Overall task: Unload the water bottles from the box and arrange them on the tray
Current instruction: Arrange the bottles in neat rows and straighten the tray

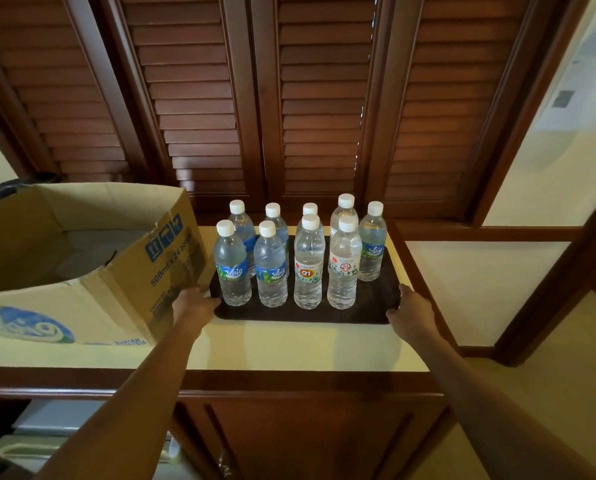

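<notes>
Bottles: nine water bottles (308, 261), all upright with white caps, standing on the dark tray (372, 306) between the two hands. Two rough rows: four nearer the hands, five behind them. Blue labels on the two front bottles closest to the left hand and on the one farthest toward the right; white-and-red labels on the two front bottles nearer the right hand. Neighbours stand close; whether they touch cannot be told.

Left hand (196, 301) at the tray's left front corner, fingers curled onto its edge, thumb side up. Right hand (407, 310) at the right front corner, fingers likewise wrapped on the rim. Both hands closed on the tray, holding no bottle. Arms reach in from below, well apart.

Tray lies flat on the pale countertop (289, 344), its near edge set back from the counter's front.

Cardboard box (92, 265) just outside the left hand, flaps open, its corner touching or almost touching the tray's left end. Pale bottom visible inside; no bottles seen in the visible part.

Beyond the hands, dark wooden louvred shutters (289, 98). Below the counter, a wooden cabinet door (307, 438).
</notes>
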Demonstrator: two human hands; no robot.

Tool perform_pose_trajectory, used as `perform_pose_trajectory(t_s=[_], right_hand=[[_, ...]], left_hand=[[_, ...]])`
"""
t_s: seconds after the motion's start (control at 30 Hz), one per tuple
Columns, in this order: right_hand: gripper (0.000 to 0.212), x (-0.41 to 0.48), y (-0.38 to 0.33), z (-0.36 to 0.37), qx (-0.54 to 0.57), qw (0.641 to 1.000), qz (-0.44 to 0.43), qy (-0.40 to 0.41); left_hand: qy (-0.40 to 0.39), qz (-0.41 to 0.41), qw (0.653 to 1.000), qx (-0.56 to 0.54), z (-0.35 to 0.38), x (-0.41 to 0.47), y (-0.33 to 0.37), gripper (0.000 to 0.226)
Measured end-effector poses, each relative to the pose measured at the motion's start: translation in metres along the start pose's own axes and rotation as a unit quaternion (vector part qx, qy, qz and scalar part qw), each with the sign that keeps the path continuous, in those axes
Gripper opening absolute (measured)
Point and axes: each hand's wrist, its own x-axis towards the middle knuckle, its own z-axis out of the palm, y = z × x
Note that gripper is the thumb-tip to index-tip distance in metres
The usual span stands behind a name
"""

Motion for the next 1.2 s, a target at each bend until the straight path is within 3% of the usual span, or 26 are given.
perform_pose_trajectory(t_s=[0.17, 0.77, 0.9, 1.07, 1.2], right_hand=[[0.064, 0.001, -0.001, -0.005, -0.008, 1.0, 0.002, 0.002], [0.06, 0.012, -0.005, -0.015, -0.031, 0.999, 0.004, -0.03], [0.072, 0.029, -0.033, -0.03, 0.075, 0.996, -0.034, 0.037], [0.092, 0.056, -0.056, -0.042, 0.173, 0.983, -0.068, 0.0], [0.079, 0.068, -0.06, -0.035, 0.191, 0.976, -0.097, -0.027]], left_hand=[[-0.002, 0.052, 0.998, 0.028, -0.004, -0.007, -0.004, 0.055], [-0.02, 0.04, 0.999, -0.017, -0.008, -0.016, -0.018, 0.056], [-0.027, 0.029, 0.999, -0.036, -0.007, -0.008, -0.024, 0.06], [-0.029, 0.032, 0.998, -0.053, -0.006, -0.007, -0.029, 0.062], [-0.023, 0.04, 0.997, -0.058, -0.006, -0.007, -0.031, 0.06]])
